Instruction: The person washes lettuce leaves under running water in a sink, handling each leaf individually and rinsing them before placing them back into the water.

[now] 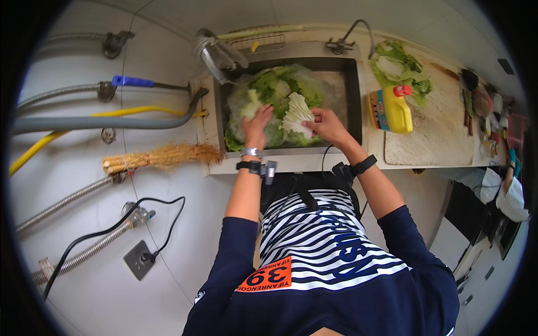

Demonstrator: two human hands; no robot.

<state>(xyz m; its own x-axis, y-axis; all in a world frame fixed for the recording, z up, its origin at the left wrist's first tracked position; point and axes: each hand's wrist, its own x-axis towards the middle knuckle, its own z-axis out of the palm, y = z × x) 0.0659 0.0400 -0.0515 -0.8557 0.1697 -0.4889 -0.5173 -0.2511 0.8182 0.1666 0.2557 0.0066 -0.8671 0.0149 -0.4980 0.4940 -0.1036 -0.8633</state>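
Note:
My right hand (pixel 325 125) grips the pale base of a cabbage leaf (pixel 296 112) between thumb and fingers, holding it over the steel sink (pixel 358 101). My left hand (pixel 256 126) is at the left part of the sink, its fingers against a pale leafy piece (pixel 252 105); whether it grips that piece cannot be told. Under both hands lie green cabbage leaves (pixel 271 84) in a clear plastic bag (pixel 313 77), which covers much of the sink's left and middle.
A faucet (pixel 212 65) reaches over the sink's left corner; a thin curved tap (pixel 341 44) stands behind it. On the right counter are a yellow jug (pixel 393 110), more cabbage leaves (pixel 399 69) and a cutting board (pixel 433 138). A straw broom (pixel 164 158) hangs left.

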